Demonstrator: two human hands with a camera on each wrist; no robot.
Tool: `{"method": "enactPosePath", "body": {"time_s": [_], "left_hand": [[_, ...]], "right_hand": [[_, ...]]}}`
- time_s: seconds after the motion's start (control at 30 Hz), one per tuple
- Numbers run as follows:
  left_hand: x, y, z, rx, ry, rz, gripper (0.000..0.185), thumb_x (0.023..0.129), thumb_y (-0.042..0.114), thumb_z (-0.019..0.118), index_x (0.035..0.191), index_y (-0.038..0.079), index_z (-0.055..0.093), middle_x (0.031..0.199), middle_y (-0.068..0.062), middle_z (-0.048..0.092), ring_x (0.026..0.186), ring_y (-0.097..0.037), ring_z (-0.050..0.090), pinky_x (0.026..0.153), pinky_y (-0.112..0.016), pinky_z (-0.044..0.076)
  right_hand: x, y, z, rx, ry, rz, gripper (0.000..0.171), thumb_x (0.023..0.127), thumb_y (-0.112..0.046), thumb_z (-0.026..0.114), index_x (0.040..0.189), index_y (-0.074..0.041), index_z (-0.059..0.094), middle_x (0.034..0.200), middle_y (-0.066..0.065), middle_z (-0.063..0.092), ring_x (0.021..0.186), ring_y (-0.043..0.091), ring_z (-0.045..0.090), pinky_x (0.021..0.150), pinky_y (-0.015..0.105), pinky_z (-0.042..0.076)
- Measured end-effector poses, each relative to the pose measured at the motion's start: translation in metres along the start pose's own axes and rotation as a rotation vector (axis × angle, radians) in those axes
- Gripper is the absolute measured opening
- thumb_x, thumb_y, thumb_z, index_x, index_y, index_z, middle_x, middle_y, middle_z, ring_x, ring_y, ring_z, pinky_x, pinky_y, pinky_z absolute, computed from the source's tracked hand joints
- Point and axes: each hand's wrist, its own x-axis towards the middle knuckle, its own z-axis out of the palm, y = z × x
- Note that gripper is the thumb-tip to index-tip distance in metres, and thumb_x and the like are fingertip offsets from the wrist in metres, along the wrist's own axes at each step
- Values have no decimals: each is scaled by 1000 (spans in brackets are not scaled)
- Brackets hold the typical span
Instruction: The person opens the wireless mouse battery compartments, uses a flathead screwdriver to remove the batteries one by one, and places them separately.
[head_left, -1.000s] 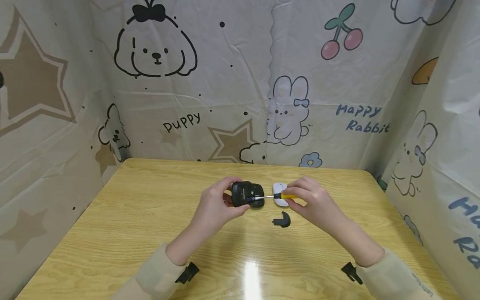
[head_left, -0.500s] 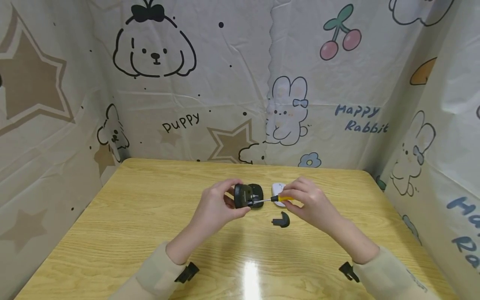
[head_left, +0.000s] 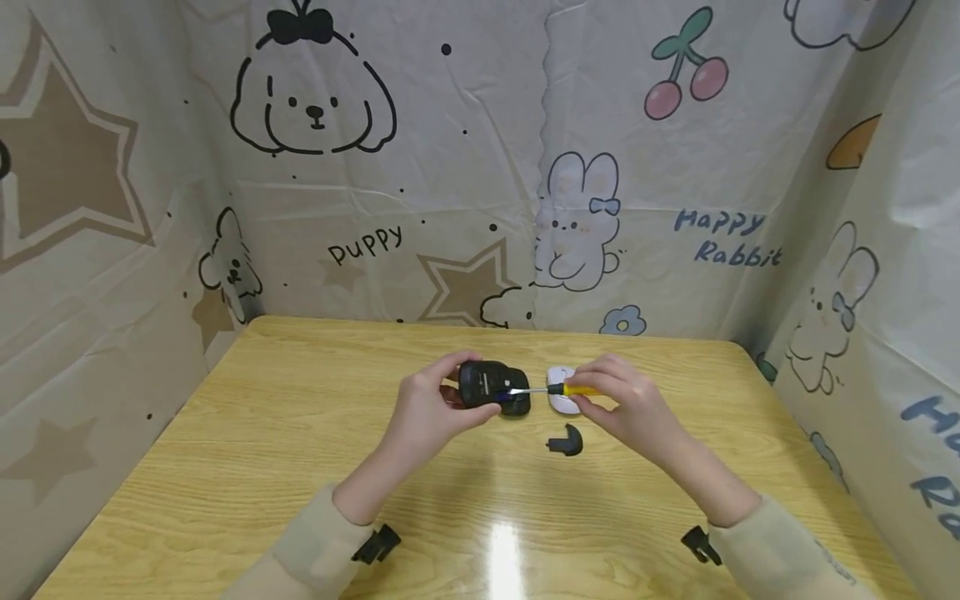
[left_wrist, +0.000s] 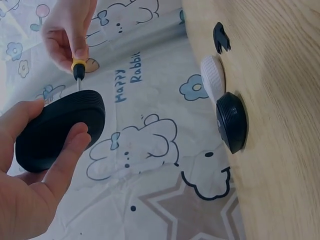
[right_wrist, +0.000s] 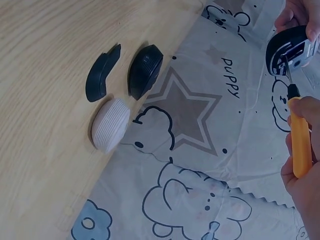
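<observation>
My left hand (head_left: 427, 404) grips a black computer mouse (left_wrist: 60, 130) above the table, fingers on one side and thumb on the other. Its marked underside faces up in the head view; the right wrist view shows an uncovered hollow in it. My right hand (head_left: 618, 392) holds a screwdriver (right_wrist: 301, 140) by its yellow handle, pinched between thumb and fingers. The metal shaft reaches into the mouse's hollow; what the tip touches is too small to tell. Below lie a second black mouse (left_wrist: 232, 122), a white mouse (right_wrist: 111, 125) and a curved black cover piece (head_left: 566, 441).
The wooden table (head_left: 300, 467) carries the loose mice and cover piece just right of the middle. A printed cloth (head_left: 450, 167) hangs behind and along both sides of the table.
The held mouse tipped onto its side half a second ago and is now turned back with its underside up. The screwdriver dipped and rose with it. The things on the table stay put.
</observation>
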Motion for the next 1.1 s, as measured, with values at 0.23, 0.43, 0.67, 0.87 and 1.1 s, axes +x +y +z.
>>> {"method": "enactPosePath", "body": {"time_s": [0.23, 0.43, 0.67, 0.87, 1.1], "left_hand": [[-2, 3, 1, 59, 11, 17, 56, 68, 16, 85, 119, 19, 61, 101, -5, 64, 69, -10, 65, 58, -18, 55], [-3, 4, 2, 109, 12, 62, 56, 68, 17, 85, 119, 18, 60, 105, -4, 65, 70, -9, 65, 57, -16, 54], [-4, 6, 3, 135, 19, 105, 57, 68, 16, 86, 119, 15, 60, 109, -5, 66, 71, -9, 66, 59, -15, 54], [-5, 7, 4, 139, 25, 146, 57, 66, 13, 86, 118, 12, 61, 108, -9, 66, 73, -13, 67, 60, -17, 55], [-6, 6, 6, 184, 24, 179, 56, 67, 12, 86, 117, 12, 62, 106, -9, 64, 76, -13, 66, 61, -14, 54]], "right_hand": [[-1, -1, -9, -59, -21, -55, 24, 69, -2, 78, 92, -7, 71, 92, 3, 68, 87, 19, 60, 75, 30, 52], [3, -6, -13, -127, -28, -121, 17, 91, -20, 63, 93, -6, 72, 90, 4, 68, 84, 20, 58, 68, 33, 49], [6, -8, -14, -121, -13, -152, 15, 80, -10, 73, 94, -5, 72, 90, 5, 68, 83, 20, 58, 66, 32, 47], [8, -11, -14, -121, -33, -151, 16, 78, -8, 73, 94, -5, 72, 90, 5, 68, 83, 20, 58, 65, 33, 47], [11, -15, -14, -172, -21, -225, 31, 98, -24, 50, 92, -3, 72, 88, 6, 68, 81, 21, 58, 63, 32, 47]]}}
